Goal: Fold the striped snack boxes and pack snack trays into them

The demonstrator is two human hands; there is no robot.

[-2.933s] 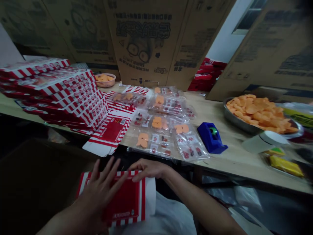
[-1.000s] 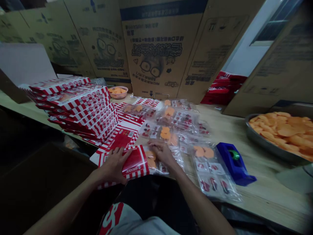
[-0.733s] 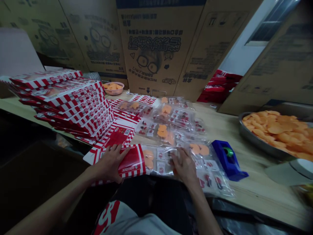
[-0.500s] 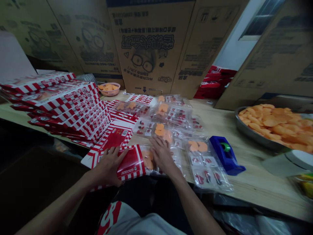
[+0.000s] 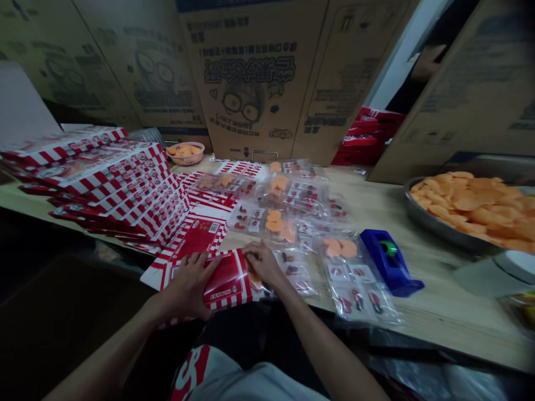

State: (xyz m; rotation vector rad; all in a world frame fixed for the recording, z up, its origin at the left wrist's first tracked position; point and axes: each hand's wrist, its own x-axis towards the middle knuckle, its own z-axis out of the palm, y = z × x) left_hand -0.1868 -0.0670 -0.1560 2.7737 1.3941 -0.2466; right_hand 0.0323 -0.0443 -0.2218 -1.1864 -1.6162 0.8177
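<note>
My left hand lies on a red and white striped carton at the table's near edge, its fingers curled round the carton's left side. At the carton's open right end my right hand is closed on a clear plastic packet of orange pieces and small red sachets. The packet's left part is inside the carton. More clear packets of the same kind lie spread over the table behind my hands.
A stack of flat striped cartons fills the left. A blue tape dispenser sits right of the packets. A metal pan of orange chips stands far right, a small pink bowl at the back. Big cardboard boxes wall the rear.
My right hand has slid left along the packet to the carton's mouth, and more of the packet is inside the carton. My left hand has stayed on the carton.
</note>
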